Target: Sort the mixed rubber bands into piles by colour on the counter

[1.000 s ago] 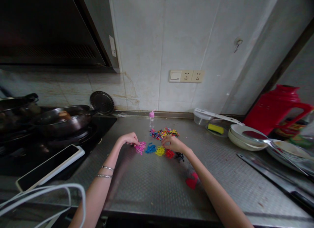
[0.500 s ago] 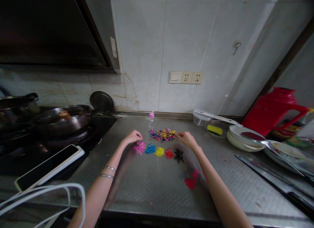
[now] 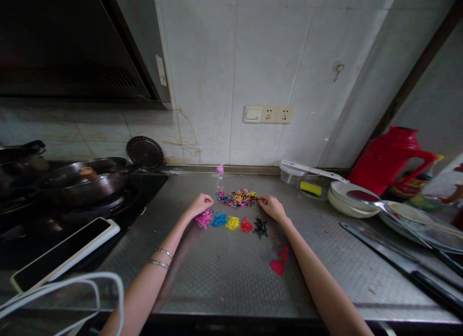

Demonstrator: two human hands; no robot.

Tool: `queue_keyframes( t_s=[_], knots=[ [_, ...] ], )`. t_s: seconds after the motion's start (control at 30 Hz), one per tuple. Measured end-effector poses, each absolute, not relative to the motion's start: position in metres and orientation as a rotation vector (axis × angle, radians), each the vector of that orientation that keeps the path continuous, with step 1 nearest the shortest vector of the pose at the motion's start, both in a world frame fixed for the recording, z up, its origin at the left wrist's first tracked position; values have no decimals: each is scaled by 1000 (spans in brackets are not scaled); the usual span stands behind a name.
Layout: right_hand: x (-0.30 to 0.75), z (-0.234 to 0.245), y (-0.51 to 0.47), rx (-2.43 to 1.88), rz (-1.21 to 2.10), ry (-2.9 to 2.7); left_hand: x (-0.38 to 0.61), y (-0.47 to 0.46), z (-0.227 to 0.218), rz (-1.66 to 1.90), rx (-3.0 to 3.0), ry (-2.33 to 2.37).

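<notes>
Since a second ago, the right hand [image 3: 273,207] has moved to the right end of the mixed heap [image 3: 238,198], on the far side of the yellow pile [image 3: 232,223]; the left hand [image 3: 199,204] curls near the pink pile [image 3: 204,220]. Either grip's contents: cannot tell.

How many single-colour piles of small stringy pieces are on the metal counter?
5, in a row nearer than the mixed multicoloured heap. Left to right: pink pile, blue pile, yellow pile, red pile, black pile. None looks hidden.

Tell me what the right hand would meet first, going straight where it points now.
Probably the multicoloured pile; the right hand points left toward its edge, though contact is unclear.
</notes>
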State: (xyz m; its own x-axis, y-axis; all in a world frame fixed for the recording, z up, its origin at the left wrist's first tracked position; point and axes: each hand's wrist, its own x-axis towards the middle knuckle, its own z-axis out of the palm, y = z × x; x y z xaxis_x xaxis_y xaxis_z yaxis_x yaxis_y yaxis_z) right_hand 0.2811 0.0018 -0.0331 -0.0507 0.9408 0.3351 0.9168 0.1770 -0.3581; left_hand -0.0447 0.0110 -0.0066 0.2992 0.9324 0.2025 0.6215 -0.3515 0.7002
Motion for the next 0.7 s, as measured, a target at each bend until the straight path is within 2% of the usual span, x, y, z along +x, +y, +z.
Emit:
queue_keyframes(
  t_s=[0.53,0.7],
  knots=[
    [267,-33,4,-1878,-83,-1923,-39,10,-4,859,2064,1339],
    [272,-30,-2,-1881,-20,-1866,-39,11,-6,877,2086,1329]
  ],
)
